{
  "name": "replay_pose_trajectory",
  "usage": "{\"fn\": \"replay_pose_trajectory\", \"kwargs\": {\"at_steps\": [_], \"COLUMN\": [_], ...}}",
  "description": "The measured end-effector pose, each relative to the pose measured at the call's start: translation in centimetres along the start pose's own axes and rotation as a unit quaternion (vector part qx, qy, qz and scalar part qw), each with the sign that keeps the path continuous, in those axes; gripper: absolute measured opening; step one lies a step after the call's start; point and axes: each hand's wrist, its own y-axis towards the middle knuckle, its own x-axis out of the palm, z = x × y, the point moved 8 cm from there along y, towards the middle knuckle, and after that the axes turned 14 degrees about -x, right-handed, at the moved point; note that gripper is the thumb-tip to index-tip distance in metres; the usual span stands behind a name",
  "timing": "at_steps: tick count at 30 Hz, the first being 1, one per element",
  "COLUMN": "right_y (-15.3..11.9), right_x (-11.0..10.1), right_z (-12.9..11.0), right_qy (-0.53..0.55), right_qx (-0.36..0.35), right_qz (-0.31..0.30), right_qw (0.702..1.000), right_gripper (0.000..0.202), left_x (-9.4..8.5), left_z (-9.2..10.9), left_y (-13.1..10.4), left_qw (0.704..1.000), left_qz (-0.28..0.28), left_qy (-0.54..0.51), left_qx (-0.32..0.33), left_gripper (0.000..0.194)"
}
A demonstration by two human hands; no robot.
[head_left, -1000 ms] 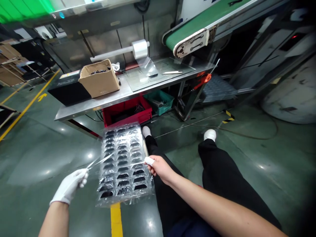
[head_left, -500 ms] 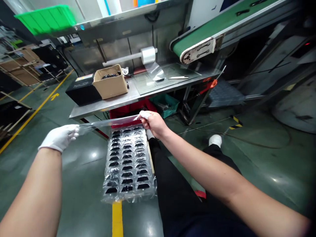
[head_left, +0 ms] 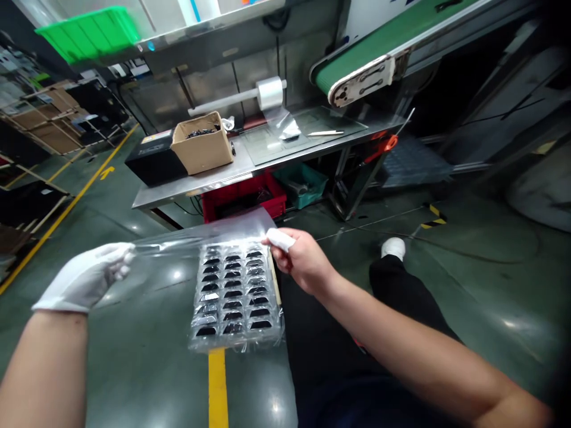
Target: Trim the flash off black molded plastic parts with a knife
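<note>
A clear plastic sheet [head_left: 232, 227] stretches between my two hands, over the far end of a clear tray [head_left: 232, 297] holding rows of dark, trapezoid-shaped parts. My left hand [head_left: 89, 273], in a white glove, pinches the sheet's left edge, out to the left of the tray. At the tray's far right corner, my right hand [head_left: 298, 255] grips the sheet's other edge; a white cover wraps its thumb. Both hands are closed and held above the tray's level. What supports the tray is mostly hidden.
Behind the tray stands a metal bench [head_left: 241, 169] with a cardboard box [head_left: 203, 148], a black box [head_left: 156, 160] and a roll of clear film [head_left: 270, 93]. Red [head_left: 276, 205] and teal bins [head_left: 307, 184] sit beneath. A green conveyor [head_left: 379, 56] slopes at upper right. My legs are beside the tray.
Both hands have come nearer to me, pulling the sheet toward the tray. My left hand has also moved left, my right slightly right. More of the sheet now shows spread open.
</note>
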Motion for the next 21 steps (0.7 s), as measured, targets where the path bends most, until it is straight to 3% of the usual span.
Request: {"fn": "replay_pose_trajectory", "kwargs": {"at_steps": [3, 7, 12, 16, 21], "right_y": [-5.4, -12.2, -16.5, -17.4, -17.3], "right_x": [-1.3, -3.6, -6.6, -8.5, -9.4], "right_z": [4.7, 12.0, 19.8, 24.5, 27.7], "right_qy": [-0.042, -0.121, -0.248, -0.351, -0.456], "right_qx": [0.085, 0.202, 0.305, 0.363, 0.404], "right_qz": [-0.006, -0.018, -0.074, -0.149, -0.235], "right_qw": [0.995, 0.972, 0.916, 0.85, 0.757], "right_gripper": [0.03, 0.025, 0.026, 0.028, 0.03], "left_x": [1.3, 4.0, 8.6, 11.3, 12.4], "left_z": [-5.8, -15.2, -25.4, -29.9, -32.2], "left_y": [-2.1, -5.0, -7.1, -6.8, -5.9], "left_qw": [0.996, 0.986, 0.969, 0.956, 0.932], "left_qz": [-0.062, -0.113, -0.129, -0.108, -0.085], "left_qy": [0.0, 0.032, 0.1, 0.177, 0.291], "left_qx": [-0.058, -0.121, -0.183, -0.207, -0.198], "left_gripper": [0.05, 0.05, 0.031, 0.027, 0.034]}}
